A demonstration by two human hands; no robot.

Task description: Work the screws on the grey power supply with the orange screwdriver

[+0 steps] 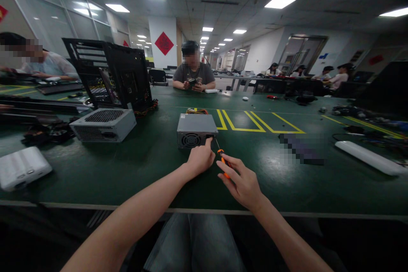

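A grey computer power supply with a round fan grille lies on the green table in front of me. My left hand is curled, its index finger pressed against the unit's near right corner. My right hand grips an orange-handled screwdriver, its thin shaft pointing up toward that same corner. Coloured wires stick out behind the unit.
A second power supply and an open black computer case stand at the left. A white box lies near the left edge, a white bar at the right. A person sits across the table; others sit further off.
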